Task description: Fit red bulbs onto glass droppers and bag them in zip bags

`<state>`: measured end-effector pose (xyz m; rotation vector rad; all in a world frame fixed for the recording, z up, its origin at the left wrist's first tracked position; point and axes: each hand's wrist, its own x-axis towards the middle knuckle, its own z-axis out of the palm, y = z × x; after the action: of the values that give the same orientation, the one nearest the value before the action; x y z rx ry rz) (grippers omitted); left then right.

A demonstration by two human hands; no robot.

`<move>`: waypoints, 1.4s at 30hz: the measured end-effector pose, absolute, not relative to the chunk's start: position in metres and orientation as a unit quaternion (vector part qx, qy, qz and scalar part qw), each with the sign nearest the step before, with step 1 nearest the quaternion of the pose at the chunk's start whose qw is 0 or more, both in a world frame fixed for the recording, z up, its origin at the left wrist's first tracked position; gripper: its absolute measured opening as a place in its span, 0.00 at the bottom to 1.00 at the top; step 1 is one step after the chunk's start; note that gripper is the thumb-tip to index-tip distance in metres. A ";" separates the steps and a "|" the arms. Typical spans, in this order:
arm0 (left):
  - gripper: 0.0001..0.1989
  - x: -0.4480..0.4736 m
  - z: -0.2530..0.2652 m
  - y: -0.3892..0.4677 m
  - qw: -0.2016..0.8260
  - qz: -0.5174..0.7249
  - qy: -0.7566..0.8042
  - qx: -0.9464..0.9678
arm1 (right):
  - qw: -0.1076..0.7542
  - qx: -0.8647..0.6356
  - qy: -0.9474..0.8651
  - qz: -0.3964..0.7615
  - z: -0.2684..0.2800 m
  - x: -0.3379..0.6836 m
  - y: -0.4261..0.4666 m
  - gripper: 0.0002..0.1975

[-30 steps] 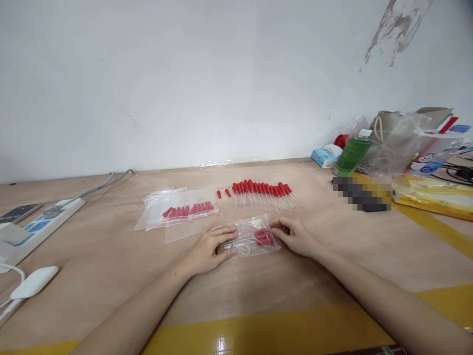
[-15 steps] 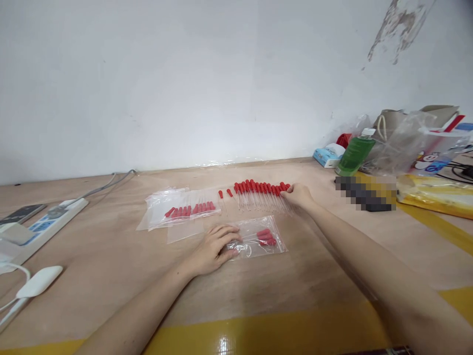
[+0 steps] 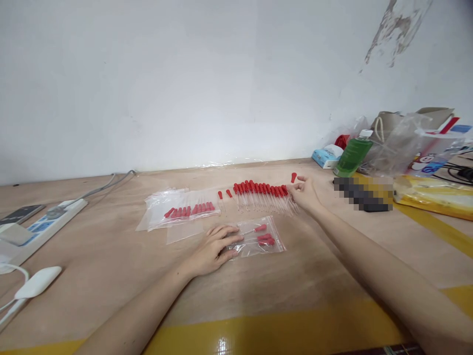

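A clear zip bag (image 3: 254,250) lies flat with several red-bulbed droppers (image 3: 265,239) inside. My left hand (image 3: 216,250) holds this bag at its left end, with fingers bent on top and thumb along the near side. Behind it stretches a row of glass droppers (image 3: 258,188), red bulbs toward the wall and clear tubes toward me. At the row's right end, my right hand (image 3: 305,195) pinches one dropper (image 3: 293,177); its bulb sticks up above the fingertips, and its tube is mostly hidden. Two droppers (image 3: 224,195) lie apart at the row's left.
Filled zip bags (image 3: 158,214) overlap to the left of the row. A power strip (image 3: 51,228) with cables and a phone (image 3: 22,214) sit at far left. On the right are a green bottle (image 3: 353,157), a tissue pack (image 3: 325,158), plastic bags and a pixelated dark object (image 3: 364,195).
My right hand has shifted slightly right and now has a dropper raised from the row's end. One dropper in the bag has separated from the others. My left hand stays put.
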<state>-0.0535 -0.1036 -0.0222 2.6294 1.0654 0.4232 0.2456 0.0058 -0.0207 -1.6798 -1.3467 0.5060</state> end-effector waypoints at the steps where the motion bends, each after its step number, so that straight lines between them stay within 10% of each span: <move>1: 0.18 -0.053 -0.022 -0.104 0.136 0.144 0.369 0.908 | 0.489 -0.645 -0.538 0.236 -0.022 0.243 -0.004 0.29; 5: 0.18 -0.053 -0.021 -0.104 0.136 0.133 0.374 0.908 | 0.570 -0.510 -0.518 0.383 -0.036 0.234 -0.042 0.40; 17: 0.18 -0.052 -0.020 -0.104 0.129 0.131 0.372 0.910 | 0.590 -0.434 -0.477 0.485 -0.060 0.222 -0.063 0.29; 25: 0.18 -0.054 -0.023 -0.103 0.125 0.135 0.368 0.911 | 0.647 -0.448 -0.470 0.400 -0.054 0.239 -0.062 0.26; 34: 0.18 -0.053 -0.021 -0.103 0.125 0.140 0.366 0.911 | 0.547 -0.454 -0.527 0.465 -0.064 0.224 -0.068 0.23; 42: 0.19 -0.052 -0.019 -0.104 0.124 0.142 0.366 0.912 | 0.381 -0.493 -0.757 0.198 -0.056 0.234 -0.069 0.09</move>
<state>-0.0524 -0.1036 -0.0194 2.6578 1.0660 0.4136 0.2337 -0.0688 -0.0564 -1.2583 -1.9319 0.5053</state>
